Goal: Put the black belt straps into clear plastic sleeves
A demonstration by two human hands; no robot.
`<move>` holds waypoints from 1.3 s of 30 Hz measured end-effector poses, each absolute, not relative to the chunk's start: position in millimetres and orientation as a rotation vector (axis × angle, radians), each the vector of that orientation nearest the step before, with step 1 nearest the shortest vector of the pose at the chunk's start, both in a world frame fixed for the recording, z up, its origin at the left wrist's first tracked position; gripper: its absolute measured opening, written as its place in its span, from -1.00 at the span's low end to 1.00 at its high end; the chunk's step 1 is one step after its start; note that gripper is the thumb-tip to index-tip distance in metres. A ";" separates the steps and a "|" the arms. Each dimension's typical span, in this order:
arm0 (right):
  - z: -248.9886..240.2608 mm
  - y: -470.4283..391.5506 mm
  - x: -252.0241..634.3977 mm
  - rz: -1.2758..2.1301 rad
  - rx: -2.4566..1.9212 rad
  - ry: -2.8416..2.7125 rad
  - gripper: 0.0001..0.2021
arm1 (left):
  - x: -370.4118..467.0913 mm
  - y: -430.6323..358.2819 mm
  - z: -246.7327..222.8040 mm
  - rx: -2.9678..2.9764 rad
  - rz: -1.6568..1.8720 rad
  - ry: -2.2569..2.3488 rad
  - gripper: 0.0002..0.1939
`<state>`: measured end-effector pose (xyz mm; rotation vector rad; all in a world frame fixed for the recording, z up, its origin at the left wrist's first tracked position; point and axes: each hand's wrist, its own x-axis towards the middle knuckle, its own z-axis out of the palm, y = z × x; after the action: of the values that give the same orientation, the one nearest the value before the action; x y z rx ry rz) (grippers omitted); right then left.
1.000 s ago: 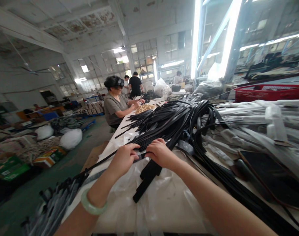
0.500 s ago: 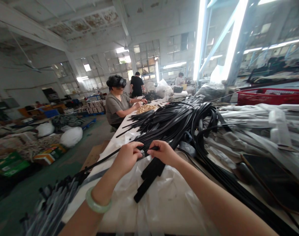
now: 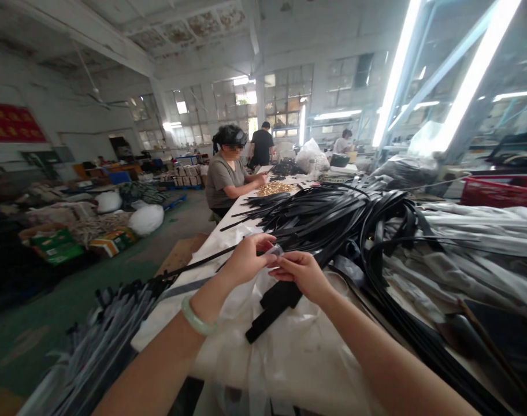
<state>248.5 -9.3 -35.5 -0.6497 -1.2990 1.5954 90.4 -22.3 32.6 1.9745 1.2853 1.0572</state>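
Observation:
My left hand (image 3: 246, 261), with a pale green bangle (image 3: 197, 318) on its wrist, is closed in a pinch on a small piece of clear plastic (image 3: 274, 251). The fingertips of my right hand (image 3: 305, 276) meet the same plastic from the other side. A long black strap (image 3: 198, 263) runs past my left hand toward the lower left; whether that hand also grips it is hidden. Below my right hand, short black strips (image 3: 267, 315) lie on the white table. Just beyond both hands spreads a large heap of black straps (image 3: 315, 211).
Plastic-wrapped straps (image 3: 103, 341) hang at the table's left edge. White wrapped bundles (image 3: 475, 231) and a red crate (image 3: 501, 190) are on the right. A co-worker (image 3: 229, 173) sits by a pile of gold-coloured pieces (image 3: 274, 189). A dark flat object (image 3: 497, 329) lies at the right.
The view has turned left. The black strap end between my hands no longer shows; clear plastic shows there now. My right fingers have moved onto the plastic beside my left fingertips.

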 end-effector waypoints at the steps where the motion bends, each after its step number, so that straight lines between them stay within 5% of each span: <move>1: -35.1 -9.3 249.3 1.583 -0.657 -1.304 -0.64 | 87.6 -20.6 29.4 1.940 1.062 1.229 -0.56; 8: -37.0 -14.3 248.7 1.530 -0.701 -1.279 -0.67 | 71.5 -30.6 15.8 1.842 1.083 1.160 -0.51; 13: -35.9 -8.1 257.9 1.443 -0.707 -1.140 -0.72 | 29.8 -55.4 35.6 2.215 0.575 1.443 -0.82; 18: -44.5 3.3 267.4 1.352 -0.786 -1.408 -0.55 | -88.7 -97.3 77.6 2.018 0.616 1.937 -0.77; 22: -63.5 24.7 284.1 0.808 -1.026 -1.944 -0.71 | -203.4 -177.7 107.6 1.596 0.600 2.380 -0.69; 25: -78.3 40.1 297.2 0.701 -1.004 -2.238 -0.74 | -262.8 -245.7 113.0 1.274 0.491 2.631 -0.67; 31: -88.4 46.5 309.0 0.558 -0.703 -2.528 -0.81 | -310.9 -293.0 72.0 1.184 0.355 2.697 -0.67; 34: -83.7 42.8 306.5 0.482 -0.678 -2.606 -0.95 | -315.8 -271.3 35.5 1.222 0.349 2.702 -0.69; 39: -59.8 27.5 296.4 0.487 -0.756 -2.671 -0.91 | -308.1 -208.8 -25.6 1.417 0.413 2.693 -0.70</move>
<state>296.4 27.5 -59.8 -0.7565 -2.6714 0.4872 -308.1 -208.8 -25.6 1.4174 2.6929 0.4134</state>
